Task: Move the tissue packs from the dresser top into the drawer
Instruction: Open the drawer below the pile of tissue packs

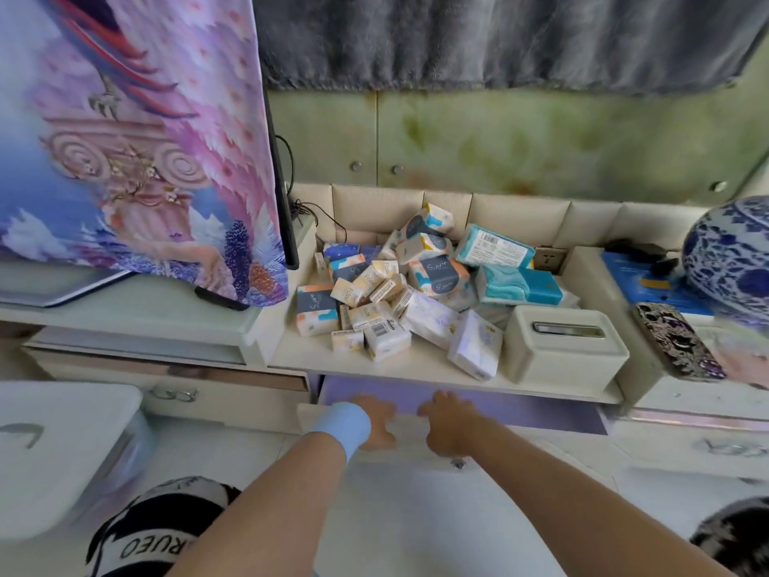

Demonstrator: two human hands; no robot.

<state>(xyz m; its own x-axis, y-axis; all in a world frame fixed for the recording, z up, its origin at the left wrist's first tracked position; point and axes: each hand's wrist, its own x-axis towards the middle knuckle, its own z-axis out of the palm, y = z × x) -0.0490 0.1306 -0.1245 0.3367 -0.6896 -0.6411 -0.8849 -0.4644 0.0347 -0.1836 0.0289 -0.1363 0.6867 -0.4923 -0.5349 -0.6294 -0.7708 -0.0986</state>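
Both hands (376, 422) apparently on drawer (520, 414) front; "Supure" packs (437, 272) above.

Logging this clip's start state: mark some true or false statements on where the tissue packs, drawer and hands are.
1. The tissue packs are piled on the dresser top. True.
2. The drawer is fully shut. False: it is pulled partly open, its purple inside showing.
3. Both hands are at the drawer's front edge. True: left hand, right hand.
4. The right hand holds a teal pack. False: the teal packs lie in the pile.
5. A beige tissue box sits right of the pile. True.
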